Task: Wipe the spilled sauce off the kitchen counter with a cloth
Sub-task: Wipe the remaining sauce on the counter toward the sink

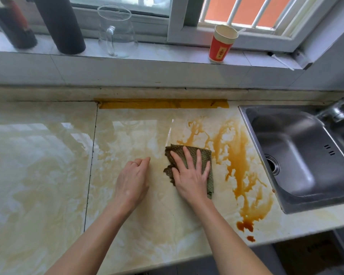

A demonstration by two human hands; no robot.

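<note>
Cream marbled counter (pixel 48 175) beside a steel sink (pixel 298 147), under a window (pixel 184 20), brown sauce (pixel 238 161) spilled.
Our right hand (pixel 191 175) presses the green cloth (pixel 193 152) flat, fingers spread straight, at the sauce's left edge; our left hand (pixel 132 179) rests alongside, fingers loosely curled, holding nothing.

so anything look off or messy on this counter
Brown sauce is spilled across the counter beside the sink, pooling near the front edge. The right hand presses a cloth at its left margin.
</note>
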